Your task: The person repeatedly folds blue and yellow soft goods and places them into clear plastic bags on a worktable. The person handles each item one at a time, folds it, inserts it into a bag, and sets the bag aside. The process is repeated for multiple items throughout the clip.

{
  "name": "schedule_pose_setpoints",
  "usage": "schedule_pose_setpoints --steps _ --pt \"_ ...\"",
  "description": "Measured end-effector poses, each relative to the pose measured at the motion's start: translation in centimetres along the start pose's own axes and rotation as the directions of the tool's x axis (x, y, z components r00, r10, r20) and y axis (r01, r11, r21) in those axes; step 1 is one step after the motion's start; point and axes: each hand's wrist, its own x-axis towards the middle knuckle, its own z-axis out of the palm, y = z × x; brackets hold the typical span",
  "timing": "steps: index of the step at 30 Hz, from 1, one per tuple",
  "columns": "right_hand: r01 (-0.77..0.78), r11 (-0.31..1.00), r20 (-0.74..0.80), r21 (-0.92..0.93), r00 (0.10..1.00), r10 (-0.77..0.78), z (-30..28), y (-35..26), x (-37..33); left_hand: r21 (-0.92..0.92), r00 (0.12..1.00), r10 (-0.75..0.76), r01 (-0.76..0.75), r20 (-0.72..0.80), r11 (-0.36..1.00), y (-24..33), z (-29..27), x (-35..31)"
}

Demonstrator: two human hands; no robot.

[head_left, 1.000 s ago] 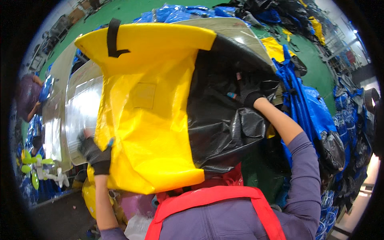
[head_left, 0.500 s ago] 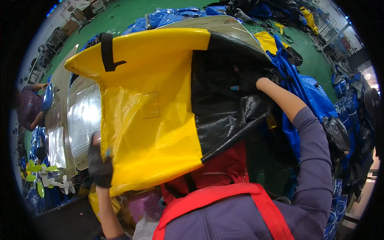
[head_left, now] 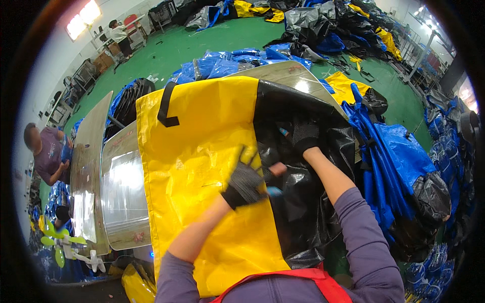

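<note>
A large sheet-like bag of yellow [head_left: 197, 151] and black [head_left: 308, 212] coated fabric lies spread on the table before me. A black strap [head_left: 165, 106] is fixed near its far left edge, bent into a corner. My left hand [head_left: 245, 179], in a dark grey ribbed glove, is over the seam between yellow and black, its fingers spread and somewhat blurred. Farther right, my gloved right hand [head_left: 305, 135] rests on the black part, thumb held apart; its other fingers partly merge with the dark fabric. Nothing shows in either hand.
Glossy table tops [head_left: 126, 187] extend left. Blue bags [head_left: 389, 151] hang at the right edge, and packed blue bundles [head_left: 222, 65] lie beyond the table. A small green-bladed fan [head_left: 63, 242] stands lower left. A person [head_left: 49, 154] works at the left.
The bag, raised and curled before, now lies flatter and nearer me. My left hand has left its near left edge and moved right onto the seam. My right hand has shifted slightly left.
</note>
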Motion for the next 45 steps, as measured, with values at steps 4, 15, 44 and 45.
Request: schedule_pose_setpoints --steps 4,15,44,45 --pt "0.015 0.999 0.209 0.028 0.978 -0.02 -2.1 0.2 0.4 0.172 0.937 -0.265 0.23 0.227 0.958 -8.2 -1.2 1.3" --pt "0.63 0.682 -0.028 0.372 0.741 -0.67 -15.8 -5.1 -0.5 0.104 0.974 -0.153 0.137 0.167 0.985 -8.3 2.5 4.3" --pt "0.399 0.513 0.14 0.76 0.671 -0.728 -14.4 6.4 -13.4 0.087 0.973 -0.224 0.229 -0.06 0.969 -2.8 -8.0 1.5" --pt "0.42 0.466 0.161 0.779 0.584 -0.795 -15.4 6.6 -16.8 -0.18 0.973 -0.124 0.16 0.196 0.971 -0.5 -6.5 3.1"
